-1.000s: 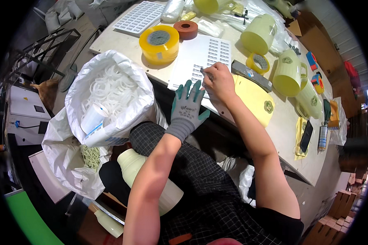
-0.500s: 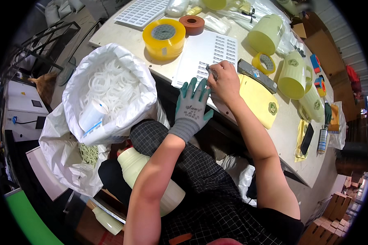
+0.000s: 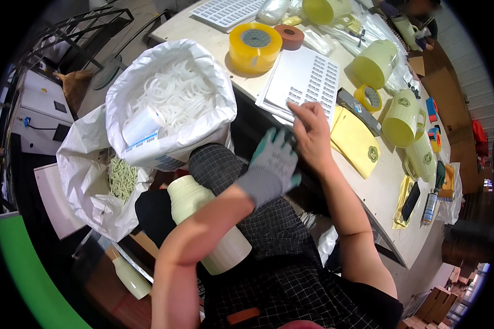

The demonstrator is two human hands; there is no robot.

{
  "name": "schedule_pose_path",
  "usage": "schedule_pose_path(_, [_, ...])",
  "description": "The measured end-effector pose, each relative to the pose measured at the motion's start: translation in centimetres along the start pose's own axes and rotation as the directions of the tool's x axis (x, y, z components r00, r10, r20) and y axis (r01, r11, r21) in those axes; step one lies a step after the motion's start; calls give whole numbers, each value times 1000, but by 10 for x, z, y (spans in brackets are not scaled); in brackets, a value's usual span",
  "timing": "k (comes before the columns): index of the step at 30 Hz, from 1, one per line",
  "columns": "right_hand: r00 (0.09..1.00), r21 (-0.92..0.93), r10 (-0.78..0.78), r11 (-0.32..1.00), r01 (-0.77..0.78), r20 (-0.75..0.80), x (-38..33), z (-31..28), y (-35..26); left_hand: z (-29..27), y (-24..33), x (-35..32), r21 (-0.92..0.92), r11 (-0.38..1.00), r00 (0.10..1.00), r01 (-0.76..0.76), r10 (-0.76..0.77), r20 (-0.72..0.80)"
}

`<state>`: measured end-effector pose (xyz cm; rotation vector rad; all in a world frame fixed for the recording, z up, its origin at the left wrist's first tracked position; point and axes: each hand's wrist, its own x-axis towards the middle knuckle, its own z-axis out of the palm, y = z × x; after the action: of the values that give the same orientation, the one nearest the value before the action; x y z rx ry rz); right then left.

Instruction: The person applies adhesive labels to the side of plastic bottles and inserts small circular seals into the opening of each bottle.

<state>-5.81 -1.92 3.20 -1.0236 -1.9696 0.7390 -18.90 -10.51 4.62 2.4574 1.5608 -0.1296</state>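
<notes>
My right hand (image 3: 314, 137), bare, is over the near edge of a stack of printed label sheets (image 3: 286, 74). Its index finger stretches to a small label at the sheet's lower corner; the thumb is apart from it and the other fingers curl. I cannot see anything held. Just left of it, my left hand (image 3: 273, 162) wears a grey and green glove, blurred by motion, above my lap below the table edge. Its fingers look extended and apart, with nothing visible in them. A cream bottle-shaped vessel (image 3: 228, 253) lies across my lap, partly under my left forearm.
A white sack (image 3: 225, 104) of clear rings stands left of the table (image 3: 343, 186). Yellow tape (image 3: 255, 46), a brown roll (image 3: 290, 36), a grey bar (image 3: 358, 111), yellow bags (image 3: 350, 140) and several yellow-green jugs (image 3: 399, 126) lie on top. Another person (image 3: 414, 24) is at the far right.
My left hand has drawn back from the sheets' edge toward my lap. My right fingers have parted from their pinch on a small dark label. The whole view has shifted.
</notes>
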Motion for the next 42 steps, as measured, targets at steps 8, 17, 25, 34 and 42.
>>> schedule_pose_path(8, [946, 164, -218, 969, 182, 239, -111, 65, -60, 32, 23, -222, -490, 820, 662, 297, -546, -513])
schedule_pose_path(17, [762, 87, -545, 829, 553, 351, -153, 91, -107, 101, 68, -273, -528, 735, 340, 426, -671, -659])
schedule_pose_path(25, [688, 53, -628, 751, 658, 363, -145, 88, -123, 107, 71, -272, -553, 740, 323, 383, -668, -670])
schedule_pose_path(34, [581, -110, -605, 635, 764, 544, -120, 59, -129, 112, 73, -267, -542, 754, 343, 371, -654, -675])
schedule_pose_path(42, [591, 8, -601, 705, 709, 538, -125, 70, -140, 108, 72, -268, -600, 731, 317, 326, -682, -658])
